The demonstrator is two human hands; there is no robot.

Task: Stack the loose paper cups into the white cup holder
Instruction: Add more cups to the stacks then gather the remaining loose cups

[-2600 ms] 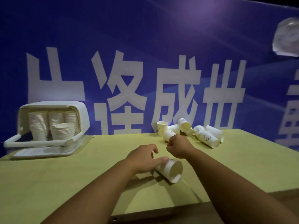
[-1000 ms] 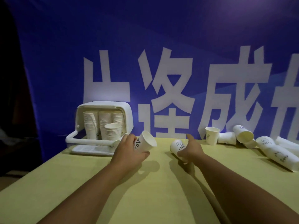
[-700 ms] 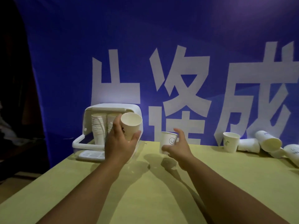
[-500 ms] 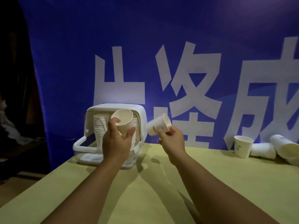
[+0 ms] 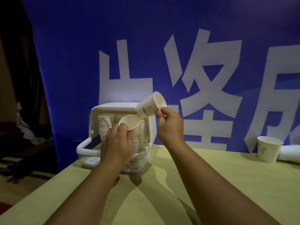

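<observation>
The white cup holder stands at the table's far left, its front open, with stacks of paper cups inside. My left hand grips a plain paper cup, mouth up, right in front of the stacks. My right hand holds a second paper cup with a smiley print, tilted with its mouth to the upper right, its base just above the left cup's rim. Another paper cup stands upright at the far right, and one lies on its side beside it.
The yellow-green table runs from the holder to the right edge of view. A blue banner with large white characters hangs directly behind it. Left of the table's edge is a dark floor area with pale clutter.
Both hands picked up a cup from the table and carried them left to the holder. The left cup is now lower, at the stacks; the right cup has risen above it.
</observation>
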